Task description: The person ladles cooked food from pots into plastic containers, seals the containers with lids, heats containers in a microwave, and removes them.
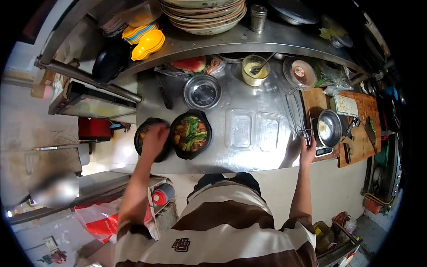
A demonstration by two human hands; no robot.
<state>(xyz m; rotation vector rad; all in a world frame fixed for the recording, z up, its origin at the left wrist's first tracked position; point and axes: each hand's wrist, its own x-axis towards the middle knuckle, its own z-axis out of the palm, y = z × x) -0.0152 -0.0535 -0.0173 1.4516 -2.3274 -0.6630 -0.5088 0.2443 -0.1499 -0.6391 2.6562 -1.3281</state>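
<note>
My left hand [155,141] is over the left black bowl [138,144], hiding much of the food in it. Its fingertips are blurred, so whether they hold anything cannot be made out. Close beside it stands a second black bowl [175,142], filled with leafy greens [194,133] and browned pieces of food. At the counter's front edge on the right, my right hand [307,153] is closed around the handle end of a long wire utensil [292,113], which looks like a whisk or tongs. A small metal pan [329,128] sits on a digital scale [324,151] just right of that hand.
A clear two-part plastic container [240,129] lies mid-counter. Behind are a metal bowl [202,92], a knife [164,92] and a tub with a spoon [255,71]. A wooden board [362,147] is at right. An overhead shelf [213,42] carries stacked plates [204,18].
</note>
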